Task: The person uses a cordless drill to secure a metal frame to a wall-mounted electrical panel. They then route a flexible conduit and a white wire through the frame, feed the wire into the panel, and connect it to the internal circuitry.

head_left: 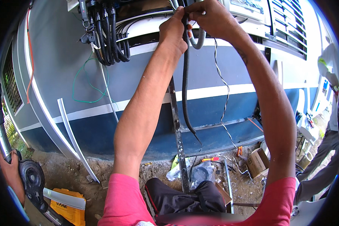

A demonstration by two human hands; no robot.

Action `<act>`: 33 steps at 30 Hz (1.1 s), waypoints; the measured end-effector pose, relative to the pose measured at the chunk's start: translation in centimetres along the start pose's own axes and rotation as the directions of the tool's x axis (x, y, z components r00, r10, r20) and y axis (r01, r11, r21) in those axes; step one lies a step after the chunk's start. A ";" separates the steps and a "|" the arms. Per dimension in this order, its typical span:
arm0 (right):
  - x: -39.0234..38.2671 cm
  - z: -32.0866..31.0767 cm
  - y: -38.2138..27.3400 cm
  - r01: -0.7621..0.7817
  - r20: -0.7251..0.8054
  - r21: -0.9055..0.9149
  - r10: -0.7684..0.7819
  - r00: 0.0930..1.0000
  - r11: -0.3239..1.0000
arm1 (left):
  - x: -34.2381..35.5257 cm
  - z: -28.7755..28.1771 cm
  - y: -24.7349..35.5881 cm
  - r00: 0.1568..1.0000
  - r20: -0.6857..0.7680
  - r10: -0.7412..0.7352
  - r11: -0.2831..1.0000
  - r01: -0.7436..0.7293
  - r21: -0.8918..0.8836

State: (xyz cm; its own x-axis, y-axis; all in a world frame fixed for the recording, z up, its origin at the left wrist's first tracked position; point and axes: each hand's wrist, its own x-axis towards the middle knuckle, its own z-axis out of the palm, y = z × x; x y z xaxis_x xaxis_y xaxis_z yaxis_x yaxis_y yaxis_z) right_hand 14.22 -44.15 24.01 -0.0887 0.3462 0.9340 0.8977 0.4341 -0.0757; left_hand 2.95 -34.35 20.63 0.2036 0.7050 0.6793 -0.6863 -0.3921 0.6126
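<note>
Both my arms reach up to the top of the view, in front of the wall. My left hand is closed round the upper part of a black corrugated conduit, its fingertips showing past the far side. From there the conduit hangs down the wall, with a thin dark wire out of its lower end. At the conduit's top, my right hand is pinched closed; what sits between its fingertips is hidden. Just behind the hands loops a grey flexible conduit. A twisted black-and-white wire dangles to their right.
Black corrugated tubes bunch at upper left beside a loose green wire. An upright metal bar stands before me. Below lie a cardboard box and a yellow case. Another person's hand grips a pole; someone in grey trousers stands right.
</note>
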 end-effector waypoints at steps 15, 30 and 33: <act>-2.5 1.2 -0.6 -0.158 -0.071 0.107 0.166 0.984 0.982 | -0.1 -0.4 0.3 0.998 0.063 0.009 0.999 -0.011 0.039; -2.6 1.2 -1.8 -0.007 -0.227 -0.071 -0.010 0.974 0.997 | -0.5 -1.4 0.6 0.962 0.262 0.071 0.994 -0.091 0.065; -3.1 -0.5 -2.2 -0.065 -0.072 0.080 0.071 0.995 0.995 | -0.8 -2.2 0.5 0.940 0.312 0.134 0.976 -0.180 0.123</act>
State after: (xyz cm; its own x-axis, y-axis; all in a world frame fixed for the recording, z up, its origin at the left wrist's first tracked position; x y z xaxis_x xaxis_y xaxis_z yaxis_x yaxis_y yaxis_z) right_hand 12.75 -46.63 21.49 0.0068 0.3152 0.9490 0.8642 0.4756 -0.1642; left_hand 0.94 -33.84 19.47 0.3178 0.4260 0.8471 -0.6202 -0.5824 0.5255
